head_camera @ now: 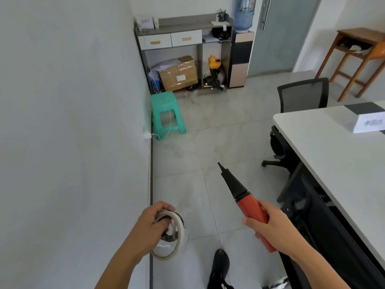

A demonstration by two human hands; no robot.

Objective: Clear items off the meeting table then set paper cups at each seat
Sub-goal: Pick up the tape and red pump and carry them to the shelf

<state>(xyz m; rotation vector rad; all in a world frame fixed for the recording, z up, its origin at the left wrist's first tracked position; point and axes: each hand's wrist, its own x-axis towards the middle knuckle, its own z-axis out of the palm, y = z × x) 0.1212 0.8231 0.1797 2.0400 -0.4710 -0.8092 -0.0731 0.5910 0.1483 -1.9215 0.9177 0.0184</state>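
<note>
Hands full of things, next to the meeting table point(333, 155).

The left hand point(149, 228) has its fingers curled tight through a white ring of tape point(180, 227), low over the floor by the wall. The right hand point(268, 226) is wrapped tight around a red pump point(250, 205), and the pump's black tip points up and away. The white table is off to the right with a white and grey box point(366, 119) on it. A black chair point(303, 94) sits at its far end. A green stool point(166, 113) stands by the wall, and a yellow duck point(214, 62) sits in the cabinet point(179, 24) behind.
</note>
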